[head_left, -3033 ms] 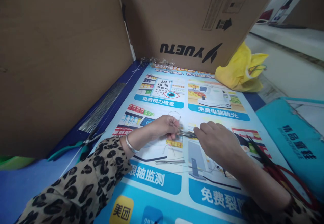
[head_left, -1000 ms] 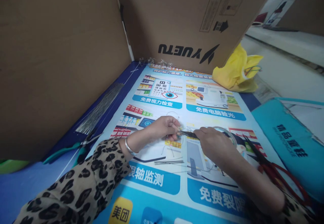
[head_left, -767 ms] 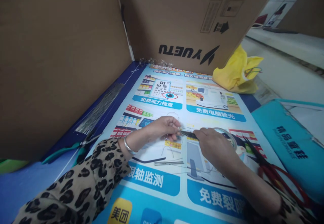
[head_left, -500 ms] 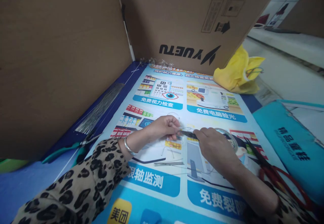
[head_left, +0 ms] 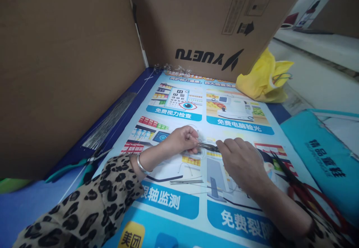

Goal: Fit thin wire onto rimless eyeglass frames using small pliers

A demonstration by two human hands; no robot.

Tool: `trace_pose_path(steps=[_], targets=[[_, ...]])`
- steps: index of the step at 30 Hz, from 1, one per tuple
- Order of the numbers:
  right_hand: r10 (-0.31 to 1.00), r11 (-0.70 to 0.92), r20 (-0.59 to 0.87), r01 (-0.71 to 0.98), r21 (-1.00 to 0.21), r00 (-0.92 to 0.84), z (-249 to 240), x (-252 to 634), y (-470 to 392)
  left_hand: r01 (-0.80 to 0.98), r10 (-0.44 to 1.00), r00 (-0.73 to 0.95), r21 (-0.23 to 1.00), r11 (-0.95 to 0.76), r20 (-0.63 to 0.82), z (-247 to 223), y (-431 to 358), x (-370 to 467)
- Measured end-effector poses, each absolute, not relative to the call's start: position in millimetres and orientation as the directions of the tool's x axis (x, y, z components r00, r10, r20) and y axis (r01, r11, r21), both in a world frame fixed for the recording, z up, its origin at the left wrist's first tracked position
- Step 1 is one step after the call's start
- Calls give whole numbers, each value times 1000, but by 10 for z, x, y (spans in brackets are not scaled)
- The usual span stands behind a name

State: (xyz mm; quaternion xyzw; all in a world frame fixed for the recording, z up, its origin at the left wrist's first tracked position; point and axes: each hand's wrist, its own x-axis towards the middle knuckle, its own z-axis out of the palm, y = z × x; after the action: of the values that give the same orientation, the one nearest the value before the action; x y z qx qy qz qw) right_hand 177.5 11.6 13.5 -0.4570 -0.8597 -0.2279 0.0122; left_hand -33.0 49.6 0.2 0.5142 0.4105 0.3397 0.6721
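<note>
My left hand (head_left: 181, 140) is closed in a pinch on a thin wire, whose fine loop shows faintly beside the fingertips. In my right hand (head_left: 241, 164) is a pair of dark needle-nose pliers (head_left: 208, 147); the fist hides their handles. The plier tips meet the wire right at my left fingertips. Whether the jaws are closed on it is too small to tell. Below my hands, several short straight wires (head_left: 186, 182) lie on the printed poster (head_left: 174, 223), and a bent piece of wire (head_left: 186, 167) lies just above them.
A bundle of long thin wires (head_left: 110, 122) and teal-handled pliers (head_left: 68, 168) lie on the left. Cardboard panels (head_left: 196, 20) stand behind. At the right are red-handled scissors (head_left: 316, 201), a turquoise package (head_left: 314, 147) and a yellow bag (head_left: 265, 79). Small twisted wire pieces (head_left: 179, 69) sit along the back.
The pliers have turned slightly, and my right hand has shifted a little to the right. My left hand keeps its pinch in nearly the same place.
</note>
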Motion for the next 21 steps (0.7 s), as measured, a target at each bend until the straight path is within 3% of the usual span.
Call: trace_pose_path(steps=[21], targets=[[745,490,265,771,406,-613,111,1811,138,-41,883,417,966,255,-215,52,471,-306]])
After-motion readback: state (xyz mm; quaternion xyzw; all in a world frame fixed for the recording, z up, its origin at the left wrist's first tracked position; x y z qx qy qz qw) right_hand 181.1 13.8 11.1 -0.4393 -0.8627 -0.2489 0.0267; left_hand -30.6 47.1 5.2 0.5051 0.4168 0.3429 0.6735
